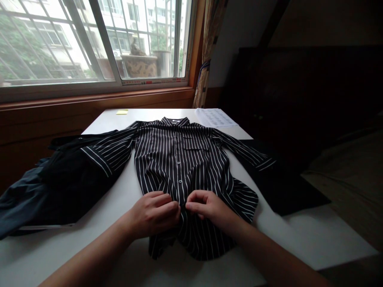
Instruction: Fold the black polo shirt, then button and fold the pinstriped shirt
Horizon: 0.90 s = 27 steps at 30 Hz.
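Note:
A black shirt with white stripes (158, 155) lies face up on the white table, its collar at the far end and its sleeves spread to both sides. Two buttons show on its front placket. My left hand (155, 213) is closed on the shirt's front near the lower hem, left of the placket. Close beside it, my right hand (208, 207) pinches the cloth at the placket, thumb against forefinger. Between the hands the fabric is drawn up into folds. Whether a button sits between my fingertips is hidden.
Dark folded clothes (68, 183) lie on the left, partly under a sleeve. A black cloth (284, 191) hangs over the table's right edge. Printed paper (217, 117) and a yellow note (122, 112) lie at the back of the white table (98, 247), below a window.

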### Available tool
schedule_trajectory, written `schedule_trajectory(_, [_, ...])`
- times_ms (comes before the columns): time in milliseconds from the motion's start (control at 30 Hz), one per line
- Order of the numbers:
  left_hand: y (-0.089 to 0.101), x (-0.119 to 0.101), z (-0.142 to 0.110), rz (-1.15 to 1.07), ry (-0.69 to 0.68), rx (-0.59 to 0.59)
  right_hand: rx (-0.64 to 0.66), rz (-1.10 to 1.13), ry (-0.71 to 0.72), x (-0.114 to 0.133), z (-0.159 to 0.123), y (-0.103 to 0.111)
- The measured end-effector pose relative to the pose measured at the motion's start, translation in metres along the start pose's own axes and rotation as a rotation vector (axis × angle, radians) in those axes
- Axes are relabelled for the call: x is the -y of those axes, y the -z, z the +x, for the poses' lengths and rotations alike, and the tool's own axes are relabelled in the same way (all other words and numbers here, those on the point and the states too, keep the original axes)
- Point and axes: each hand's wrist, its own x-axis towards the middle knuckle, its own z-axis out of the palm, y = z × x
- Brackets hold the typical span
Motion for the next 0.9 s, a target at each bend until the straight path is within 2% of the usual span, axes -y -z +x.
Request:
schedule_trajectory(167, [-0.0019, 0.0014, -0.0023, 0.003, 0.004, -0.005, 0.013, 0.013, 0.001, -0.0012, 0.0000, 0.0005])
schedule_trajectory(333, [-0.0001, 0.0028, -0.0031, 0.110, -0.111, 0.022, 0.017, 0.023, -0.004, -0.0001, -0.0004, 0.0011])
schedule_trajectory(500, [-0.0020, 0.0015, -0.0029, 0.019, -0.004, -0.001, 0.029, 0.036, -0.009, 0.0002, 0.0000, 0.0013])
schedule_trajectory(900, [-0.0048, 0.0007, -0.0054, -0.047, 0.024, -0.041, 0.008, 0.023, -0.005, -0.0003, -0.0004, 0.0007])
